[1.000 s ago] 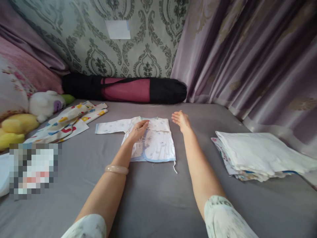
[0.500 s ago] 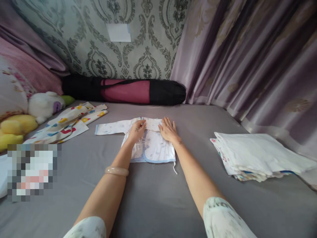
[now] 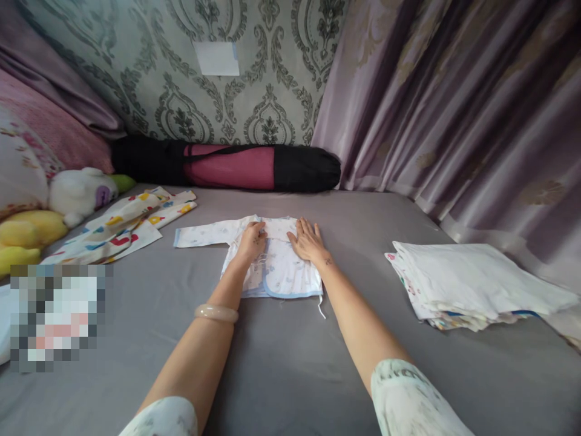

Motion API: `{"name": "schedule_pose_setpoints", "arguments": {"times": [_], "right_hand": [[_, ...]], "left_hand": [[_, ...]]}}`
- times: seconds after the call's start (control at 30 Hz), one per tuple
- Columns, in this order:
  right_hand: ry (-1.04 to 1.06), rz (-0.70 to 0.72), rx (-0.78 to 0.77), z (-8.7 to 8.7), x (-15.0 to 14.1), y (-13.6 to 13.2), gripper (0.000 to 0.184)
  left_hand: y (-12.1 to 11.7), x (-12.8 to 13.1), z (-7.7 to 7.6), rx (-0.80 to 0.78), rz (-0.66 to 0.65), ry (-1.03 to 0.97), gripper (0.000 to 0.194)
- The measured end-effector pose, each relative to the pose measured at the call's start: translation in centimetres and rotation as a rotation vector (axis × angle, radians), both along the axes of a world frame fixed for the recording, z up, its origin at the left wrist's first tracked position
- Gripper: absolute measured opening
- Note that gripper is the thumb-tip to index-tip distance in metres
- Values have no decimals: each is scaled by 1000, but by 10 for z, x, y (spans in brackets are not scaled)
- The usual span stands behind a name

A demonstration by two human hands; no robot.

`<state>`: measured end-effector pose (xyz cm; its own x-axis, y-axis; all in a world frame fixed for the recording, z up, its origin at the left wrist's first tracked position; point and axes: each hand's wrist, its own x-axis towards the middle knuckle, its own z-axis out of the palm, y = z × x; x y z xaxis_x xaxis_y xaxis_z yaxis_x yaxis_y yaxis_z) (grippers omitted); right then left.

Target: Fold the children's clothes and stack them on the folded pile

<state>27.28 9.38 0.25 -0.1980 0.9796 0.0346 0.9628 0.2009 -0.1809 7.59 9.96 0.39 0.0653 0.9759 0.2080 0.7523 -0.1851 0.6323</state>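
Note:
A small white baby shirt with blue trim (image 3: pixel 281 272) lies on the grey bed sheet (image 3: pixel 290 363). Its right sleeve is folded in over the body; its left sleeve (image 3: pixel 200 233) still stretches out to the left. My left hand (image 3: pixel 251 240) rests on the shirt's upper middle, fingers loosely curled and pressing the cloth. My right hand (image 3: pixel 307 241) lies flat on the folded-in sleeve, fingers stretched out. A pale bangle (image 3: pixel 216 312) sits on my left wrist.
A stack of folded white cloths (image 3: pixel 472 284) lies at the right. A colourfully printed garment (image 3: pixel 127 224) is spread at the left, beside plush toys (image 3: pixel 77 194). A pink and black rolled bag (image 3: pixel 227 165) lies along the wall. Curtains hang at the right.
My right hand came from the bare sheet beside the shirt onto the folded sleeve and now presses it flat. My left hand stayed on the shirt, shifting only slightly.

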Motion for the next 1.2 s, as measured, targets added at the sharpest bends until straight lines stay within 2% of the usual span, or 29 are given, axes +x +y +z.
{"name": "schedule_pose_setpoints", "arguments": {"times": [0.13,0.27,0.37,0.47,0.57,0.67,0.8,0.93,1.07,1.2], "right_hand": [[0,-14,-25,-1,0,2,72],[-11,-28,-119,7,0,7,71],[-34,-33,-161,18,-5,11,69],[-23,-24,-75,23,-13,12,69],[-4,-45,-56,17,-22,11,73],[-2,-64,-64,6,-25,10,73],[17,-56,-64,3,-20,11,73],[21,-59,-134,15,-21,14,72],[26,-3,-85,28,-41,14,65],[72,92,-92,21,-69,8,58]], "left_hand": [[0,3,-4,44,-22,103,42],[-5,5,-5,16,12,261,34],[-12,4,3,-19,60,292,32],[-17,0,17,-52,61,297,35],[-17,-8,31,-52,47,267,35],[-13,-18,36,-65,36,209,34],[-10,-32,31,-118,33,133,36],[-10,-44,24,-169,56,-4,43],[-7,-51,22,-157,91,-95,43],[-5,-55,21,-178,127,-120,42]]}}
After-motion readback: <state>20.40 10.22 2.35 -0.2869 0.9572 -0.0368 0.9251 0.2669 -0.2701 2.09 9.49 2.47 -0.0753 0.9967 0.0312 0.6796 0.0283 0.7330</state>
